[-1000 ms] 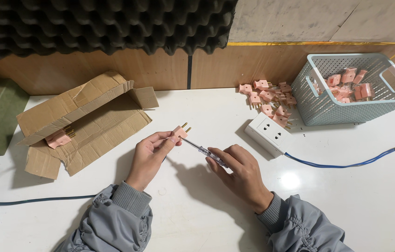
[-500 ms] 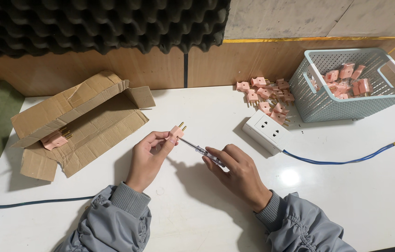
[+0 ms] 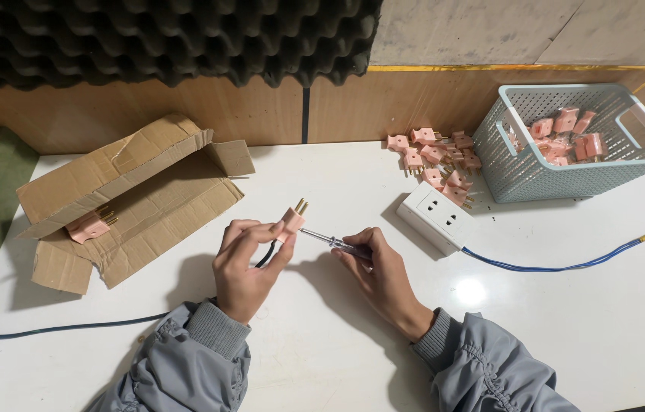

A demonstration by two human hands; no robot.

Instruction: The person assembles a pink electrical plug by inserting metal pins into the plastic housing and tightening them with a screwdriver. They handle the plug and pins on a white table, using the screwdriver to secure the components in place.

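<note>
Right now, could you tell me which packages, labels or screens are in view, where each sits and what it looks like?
Cardboard box: left on the white table, brown, opened flat, one pink plug inside.
Basket: far right, pale blue, perforated, rectangular, holding pink plugs.
No readable labels or screens in view.

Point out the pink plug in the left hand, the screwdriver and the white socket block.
pink plug (image 3: pixel 292 220): head view, on its pink body, below the brass pins.
screwdriver (image 3: pixel 321 236): head view, on the bare metal shaft.
white socket block (image 3: pixel 437 219): head view, on its top face with the holes.
</note>
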